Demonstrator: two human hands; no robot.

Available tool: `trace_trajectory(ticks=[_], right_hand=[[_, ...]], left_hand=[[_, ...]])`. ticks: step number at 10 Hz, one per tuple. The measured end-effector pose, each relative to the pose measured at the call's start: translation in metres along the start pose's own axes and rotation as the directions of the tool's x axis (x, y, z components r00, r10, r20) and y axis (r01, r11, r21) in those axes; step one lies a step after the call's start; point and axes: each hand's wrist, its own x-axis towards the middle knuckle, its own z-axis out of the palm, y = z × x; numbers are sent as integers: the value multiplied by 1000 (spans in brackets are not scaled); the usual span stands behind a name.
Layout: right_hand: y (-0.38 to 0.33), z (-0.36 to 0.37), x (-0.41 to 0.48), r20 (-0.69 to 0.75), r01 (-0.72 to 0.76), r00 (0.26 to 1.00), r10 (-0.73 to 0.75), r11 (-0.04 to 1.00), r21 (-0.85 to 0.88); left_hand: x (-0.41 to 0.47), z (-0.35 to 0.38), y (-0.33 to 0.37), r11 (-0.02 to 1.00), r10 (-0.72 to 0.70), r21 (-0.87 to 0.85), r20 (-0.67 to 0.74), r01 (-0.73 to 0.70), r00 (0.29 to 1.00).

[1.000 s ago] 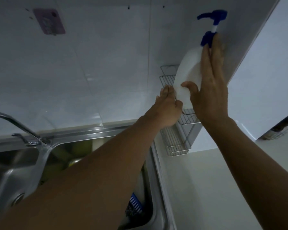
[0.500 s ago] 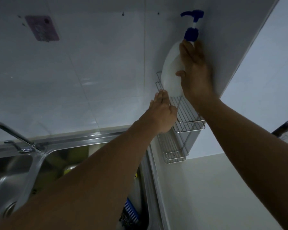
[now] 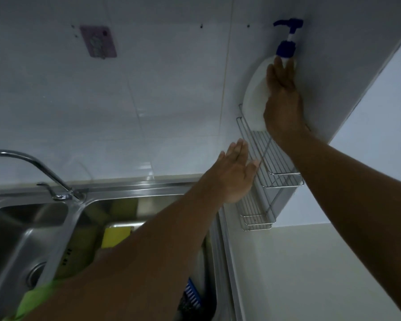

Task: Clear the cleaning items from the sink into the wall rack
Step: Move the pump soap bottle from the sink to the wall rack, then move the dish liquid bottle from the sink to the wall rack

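Clearly the tall white plastic pump bottle with a blue dispenser head (image 3: 256,96) stands in the upper tier of the steel wire wall rack (image 3: 264,158), at its far end against the tiled wall. The right hand (image 3: 284,100) lies flat on the bottle's side, fingers straight, steadying more than gripping. The left hand (image 3: 233,174) hovers spread and empty, just beside the rack's near rail. The risk, I judge, is top-heaviness: let go early, and the bottle could tip over the low rail. Below the rack, a yellow sponge (image 3: 115,237) and a blue bristle brush (image 3: 192,295) wait in the stainless steel sink (image 3: 148,191).
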Motion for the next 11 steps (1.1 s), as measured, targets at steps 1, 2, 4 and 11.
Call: trace_trajectory(ticks=[1, 2, 4, 11], right_hand=[[-30, 2, -14, 76, -25, 997, 27, 999, -32], [-64, 10, -34, 140, 22, 990, -28, 999, 37], [-139, 56, -94, 359, 28, 929, -94, 982, 185], [-190, 285, -329, 959, -22, 282, 8, 1000, -2]], left_hand=[[-23, -1, -28, 998, -46, 45, -12, 46, 999], [-43, -3, -58, 992, -107, 61, -15, 108, 994], [-94, -4, -142, 952, -297, 80, 17, 295, 955], [-225, 85, -396, 778, -494, 497, 104, 385, 863]])
